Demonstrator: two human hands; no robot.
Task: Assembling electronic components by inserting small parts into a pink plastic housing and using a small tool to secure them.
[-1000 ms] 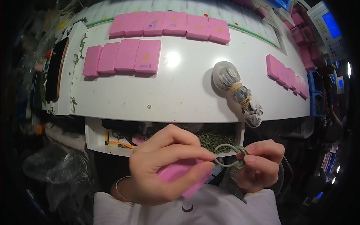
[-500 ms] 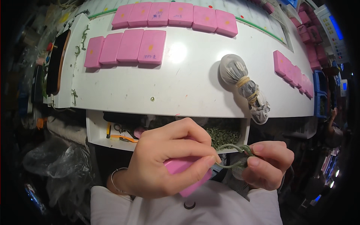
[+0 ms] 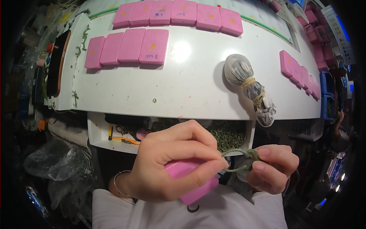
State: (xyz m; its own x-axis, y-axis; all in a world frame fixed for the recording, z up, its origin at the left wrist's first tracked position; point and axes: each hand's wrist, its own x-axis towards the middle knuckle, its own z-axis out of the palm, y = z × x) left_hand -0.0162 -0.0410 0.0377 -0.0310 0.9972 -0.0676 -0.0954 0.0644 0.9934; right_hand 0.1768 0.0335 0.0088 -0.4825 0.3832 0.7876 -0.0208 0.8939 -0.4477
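Observation:
My left hand (image 3: 175,160), with a thin bracelet on its wrist, is closed around a pink rubber mold block (image 3: 198,192). Its thumb and fingertips also meet at one end of a thin, soft-looking green loop (image 3: 235,168). At the loop's other end, my right hand (image 3: 275,166) pinches a thicker, twisted green part between thumb and index finger. The loop spans the small gap between my hands, in front of my chest. My left palm and fingers hide much of the block.
Several pink blocks stand in rows on the white table (image 3: 190,84). A cloth bundle tied with bands (image 3: 249,87) lies at right. Below the table edge, an open drawer (image 3: 95,131) holds green scraps (image 3: 228,139) and an orange-handled tool (image 3: 129,141). Plastic bags (image 3: 53,164) hang at left.
The pink block has shifted slightly right and shows more of its lower part. The green loop looks narrower, its left end a little farther right. Both hands keep their grips.

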